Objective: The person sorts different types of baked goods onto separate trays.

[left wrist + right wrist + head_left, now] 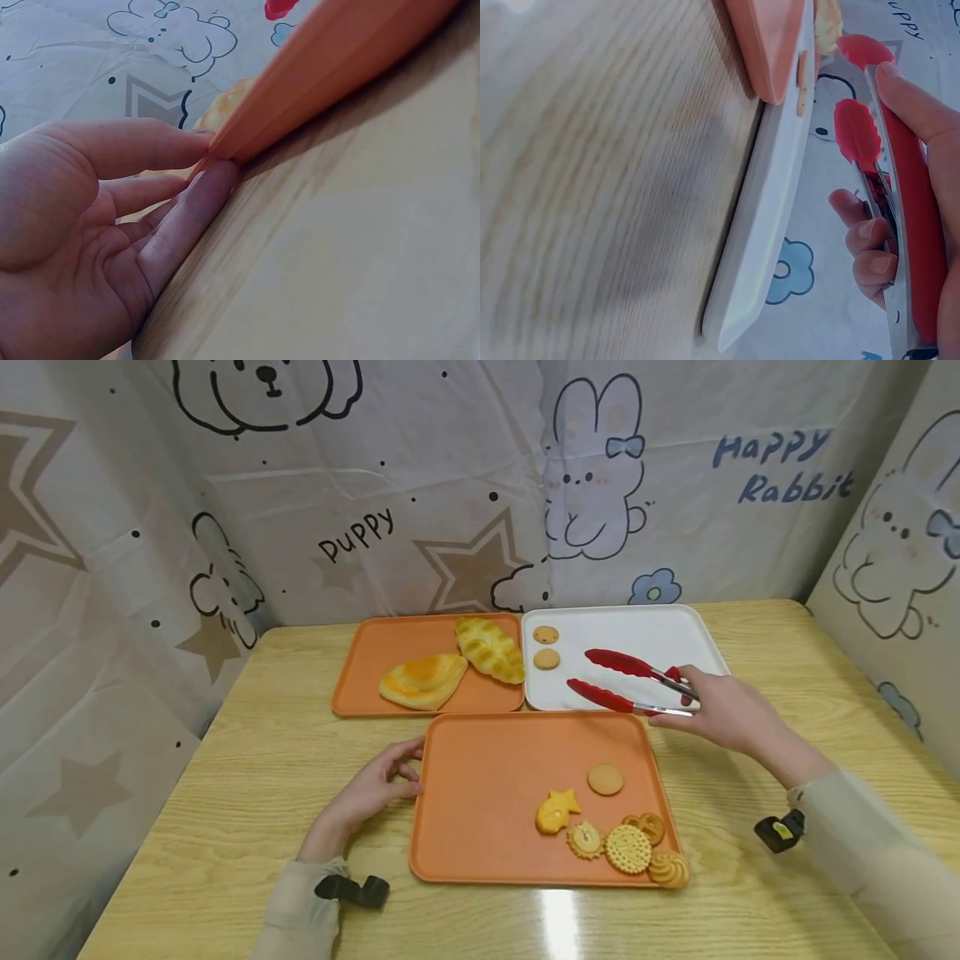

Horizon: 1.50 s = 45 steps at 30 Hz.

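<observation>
Above the white tray (645, 635), my right hand (731, 714) holds red-tipped metal tongs (611, 697). Their two red tips stand apart with nothing between them; in the right wrist view the fingers wrap the tongs (911, 217). Two small round biscuits lie at that tray's left side, one a plain biscuit (547, 659). My left hand (375, 785) pinches the left rim of the front orange tray (480, 802) between thumb and fingers, close up in the left wrist view. In that tray are a round biscuit (605, 779), a fish-shaped biscuit (555, 814) and several other biscuits at the lower right.
Behind the front tray, a second orange tray (360, 672) holds a smooth bread (423, 681) and a braided bread (491, 650). It adjoins the white tray. The wooden table (247, 760) meets a printed cloth (465, 468) at the back and sides.
</observation>
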Tool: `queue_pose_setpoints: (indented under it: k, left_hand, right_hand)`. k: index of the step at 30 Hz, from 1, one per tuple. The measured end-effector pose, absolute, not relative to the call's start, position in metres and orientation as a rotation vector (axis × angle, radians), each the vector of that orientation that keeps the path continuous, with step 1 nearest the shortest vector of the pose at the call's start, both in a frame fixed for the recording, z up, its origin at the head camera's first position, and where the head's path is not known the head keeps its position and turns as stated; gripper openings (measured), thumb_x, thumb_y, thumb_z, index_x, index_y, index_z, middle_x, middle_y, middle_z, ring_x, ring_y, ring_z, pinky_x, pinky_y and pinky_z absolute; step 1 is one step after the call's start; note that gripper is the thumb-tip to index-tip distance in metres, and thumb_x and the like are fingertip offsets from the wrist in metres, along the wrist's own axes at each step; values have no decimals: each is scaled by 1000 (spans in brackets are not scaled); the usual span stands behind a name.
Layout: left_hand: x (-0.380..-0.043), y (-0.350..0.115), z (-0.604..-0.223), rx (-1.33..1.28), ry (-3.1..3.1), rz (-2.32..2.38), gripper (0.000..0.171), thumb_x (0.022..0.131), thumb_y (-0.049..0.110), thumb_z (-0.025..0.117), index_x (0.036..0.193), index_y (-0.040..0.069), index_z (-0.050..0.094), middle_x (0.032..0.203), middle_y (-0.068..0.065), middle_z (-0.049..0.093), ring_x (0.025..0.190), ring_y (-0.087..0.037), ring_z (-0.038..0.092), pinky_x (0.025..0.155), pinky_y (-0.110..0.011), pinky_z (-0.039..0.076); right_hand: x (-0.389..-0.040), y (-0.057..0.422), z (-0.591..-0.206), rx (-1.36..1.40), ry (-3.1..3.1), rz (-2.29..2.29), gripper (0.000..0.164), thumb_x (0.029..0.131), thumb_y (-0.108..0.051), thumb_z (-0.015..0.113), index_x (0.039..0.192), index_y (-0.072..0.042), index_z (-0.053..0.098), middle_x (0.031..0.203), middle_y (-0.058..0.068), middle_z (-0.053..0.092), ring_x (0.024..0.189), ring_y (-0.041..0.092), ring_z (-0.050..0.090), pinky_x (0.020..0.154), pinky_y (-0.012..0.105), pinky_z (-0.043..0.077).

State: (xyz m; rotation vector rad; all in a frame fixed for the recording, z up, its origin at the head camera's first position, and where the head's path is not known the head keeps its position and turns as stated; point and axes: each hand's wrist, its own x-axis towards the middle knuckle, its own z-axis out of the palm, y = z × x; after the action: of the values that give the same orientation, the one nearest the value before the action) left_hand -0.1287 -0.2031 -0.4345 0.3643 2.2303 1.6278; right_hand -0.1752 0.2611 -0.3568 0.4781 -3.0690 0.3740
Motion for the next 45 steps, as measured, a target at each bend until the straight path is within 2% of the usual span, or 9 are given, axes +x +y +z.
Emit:
queue_pose_setpoints:
  k: [18, 22, 26, 33, 45]
  left_hand:
    - [-129, -203, -433, 376, 2225, 1625, 67, 84, 4, 62, 143, 7, 29, 131, -18, 36, 92, -19, 48, 74, -24, 49]
    - [-129, -204, -434, 374, 2221, 1625, 67, 84, 4, 62, 143, 7, 28, 131, -18, 36, 92, -19, 48, 74, -24, 49]
    - [-128, -204, -435, 366, 2217, 1629, 67, 84, 3, 61, 143, 7, 29, 131, -18, 36, 92, -18, 48, 74, -24, 49]
    - [-128, -204, -436, 367, 2227, 1626, 67, 84, 3, 61, 143, 8, 29, 130, -17, 36, 91, -16, 49, 74, -24, 50]
    - [-130, -204, -436, 371, 2232, 1622, 67, 84, 3, 61, 143, 8, 29, 130, -16, 37, 91, -17, 49, 74, -25, 50]
  right_hand:
    - [-127, 272, -355, 537, -3088, 362, 68, 67, -64, 66, 109, -12, 52, 78, 0, 60, 55, 12, 43, 45, 26, 32]
    - [-120, 272, -355, 516, -3129, 367, 72, 67, -66, 64, 112, -11, 51, 81, 2, 61, 58, 12, 45, 47, 26, 34]
    - [-115, 273, -356, 511, -3153, 369, 72, 66, -67, 64, 110, -11, 52, 81, 2, 61, 58, 12, 45, 48, 26, 34]
    - [-104, 276, -357, 557, -3153, 344, 71, 64, -67, 65, 107, -13, 52, 77, -3, 58, 54, 9, 40, 45, 24, 30]
    - [-91, 280, -355, 642, -3137, 312, 66, 64, -65, 67, 105, -16, 54, 75, -8, 56, 53, 5, 39, 46, 23, 31]
